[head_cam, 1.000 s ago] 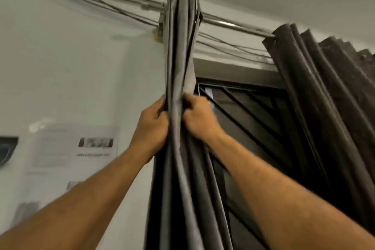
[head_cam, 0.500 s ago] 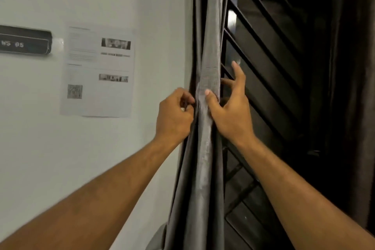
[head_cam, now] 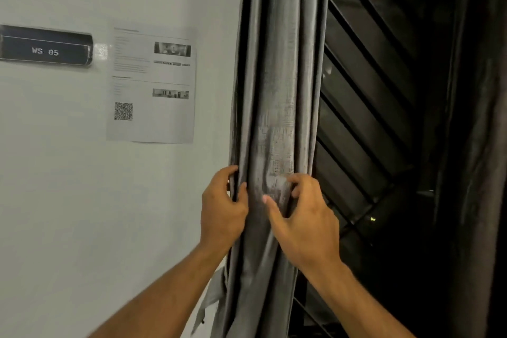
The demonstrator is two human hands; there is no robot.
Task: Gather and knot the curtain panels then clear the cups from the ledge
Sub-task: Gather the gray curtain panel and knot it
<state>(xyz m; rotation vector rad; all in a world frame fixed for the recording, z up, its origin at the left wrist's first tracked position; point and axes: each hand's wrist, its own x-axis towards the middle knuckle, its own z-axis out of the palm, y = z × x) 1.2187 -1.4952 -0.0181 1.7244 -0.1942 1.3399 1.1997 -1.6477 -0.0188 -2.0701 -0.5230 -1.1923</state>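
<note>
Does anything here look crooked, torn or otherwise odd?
Only the paper notice on the wall: it hangs slightly askew beside the curtain. The curtain itself shows no damage; both hands are bunching it.

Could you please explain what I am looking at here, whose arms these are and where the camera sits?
There is no machine: a person wears a camera on the head, so you see that person's own bare arms reaching forward. The left hand grips the left edge of a gathered grey fabric curtain panel, and the right hand pinches its folds. On the white wall hang a printed paper notice and a dark nameplate reading WS 05. Behind the curtain is a dark metal window grille. No cups or ledge are in view.
</note>
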